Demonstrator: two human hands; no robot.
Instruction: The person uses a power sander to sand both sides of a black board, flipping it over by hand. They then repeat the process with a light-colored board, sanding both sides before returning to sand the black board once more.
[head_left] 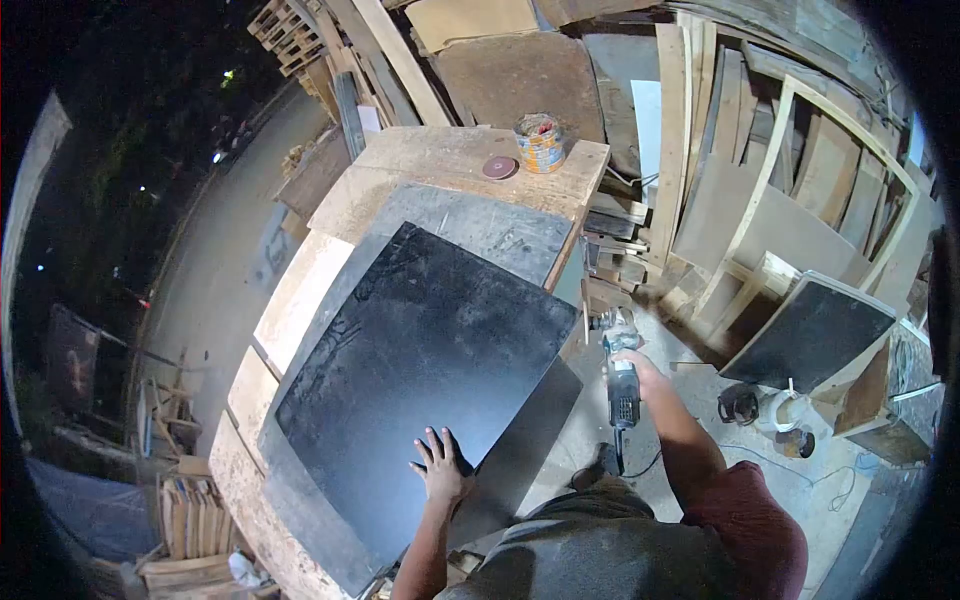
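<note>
My left hand [442, 468] lies flat with fingers spread on a large black panel [420, 340], near its right edge. Beneath that panel is a grey sheet [480, 222] on a wooden workbench [415, 150]. To the right of the bench, my right hand [640, 370] is wrapped round the body of an angle grinder [622, 390]. The grinder's head points away from me, close to the panel's far right corner, and its disc shows edge-on. A cord runs from its rear end toward my feet.
On the bench's far end are a sanding disc [500, 168] and a tub with an orange-and-blue label [540, 145]. A second dark panel [812, 330] leans at the right, with a pale wooden frame [765, 170] behind. Cans [785, 412] and a cable lie on the floor.
</note>
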